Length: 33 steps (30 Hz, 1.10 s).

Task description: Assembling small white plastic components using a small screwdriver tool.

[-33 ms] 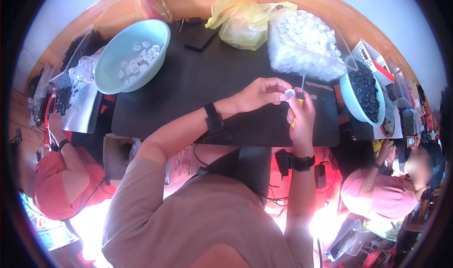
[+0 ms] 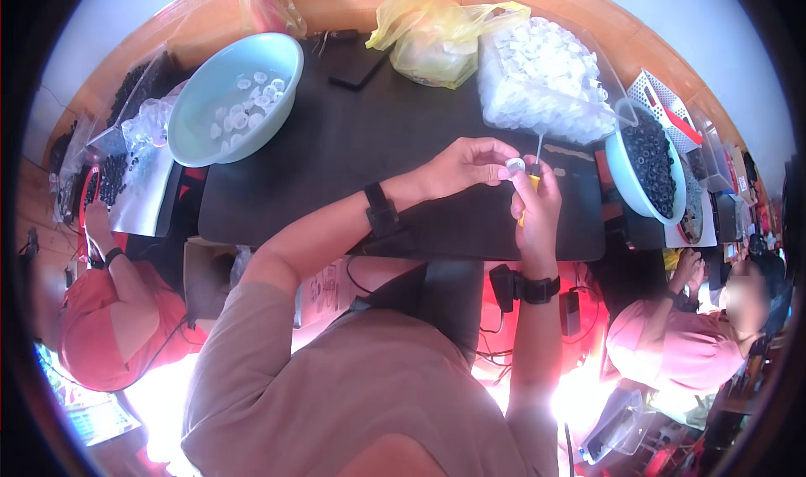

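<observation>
Over the right part of the dark table (image 2: 369, 133), my two hands meet at a small white round plastic piece (image 2: 515, 165). My left hand (image 2: 460, 168) comes in from the left, its thumb and fingertips closed on that piece. My right hand (image 2: 542, 208) is wrapped round a screwdriver with a yellow handle (image 2: 535, 181); its thin metal shaft points up, away from me. The right thumb lies close to the white piece, and whether it touches is hard to tell. Fingers partly hide the piece and the handle.
A blue basin (image 2: 189, 133) with several white caps stands at the left. A clear bin (image 2: 546, 112) heaped with white parts sits far right, beside a yellow plastic bag (image 2: 432, 57). A bowl of black rings (image 2: 617, 170) lies farther right. People sit on both sides.
</observation>
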Each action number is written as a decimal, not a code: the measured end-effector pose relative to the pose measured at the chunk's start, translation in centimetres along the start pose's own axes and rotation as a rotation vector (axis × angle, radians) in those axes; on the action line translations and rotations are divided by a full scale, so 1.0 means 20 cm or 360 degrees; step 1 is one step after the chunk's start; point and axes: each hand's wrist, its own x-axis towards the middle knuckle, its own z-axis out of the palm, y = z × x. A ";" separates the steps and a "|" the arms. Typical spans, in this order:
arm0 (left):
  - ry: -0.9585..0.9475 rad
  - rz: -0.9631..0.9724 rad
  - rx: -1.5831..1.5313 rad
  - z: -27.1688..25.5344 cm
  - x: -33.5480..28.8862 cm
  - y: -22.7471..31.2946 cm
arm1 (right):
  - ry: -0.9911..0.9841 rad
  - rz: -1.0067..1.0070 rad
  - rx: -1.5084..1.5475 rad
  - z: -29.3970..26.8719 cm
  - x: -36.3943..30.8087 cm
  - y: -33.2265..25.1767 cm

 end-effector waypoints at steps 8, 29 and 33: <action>0.0159 -0.0150 -0.0247 -0.08 0.00 -0.08 | 0.0101 -0.0088 -0.0359 0.05 0.02 0.02; 0.0145 -0.0108 -0.0071 -0.08 -0.03 -0.06 | -0.0058 -0.0044 -0.0488 0.01 0.01 0.02; 0.0137 -0.0152 -0.0027 -0.11 -0.03 -0.07 | -0.0060 0.0039 -0.0461 0.06 -0.02 0.02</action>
